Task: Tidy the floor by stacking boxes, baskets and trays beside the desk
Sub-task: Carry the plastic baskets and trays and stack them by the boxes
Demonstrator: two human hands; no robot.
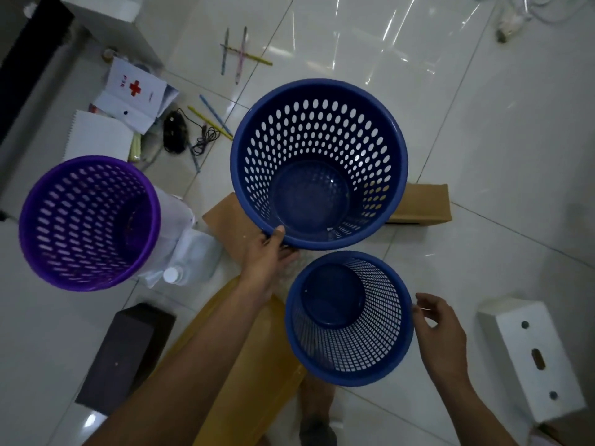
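Observation:
A large blue basket point(318, 101) with oval holes is in the middle of the view, held up over a cardboard box point(421, 204). My left hand point(270, 255) grips its near rim, thumb over the edge. Below it a smaller blue mesh basket point(349, 365) stands upright on the floor. My right hand point(441, 326) hovers just right of that basket's rim, fingers loosely curved and holding nothing. A purple basket point(87, 278) stands at the left.
A dark box point(125, 352) lies at the lower left and a white box point(531, 352) with holes at the right. A yellow tray point(251, 375) lies under my left forearm. Pencils point(238, 56), papers, a mouse and a white bottle point(190, 262) litter the tiled floor.

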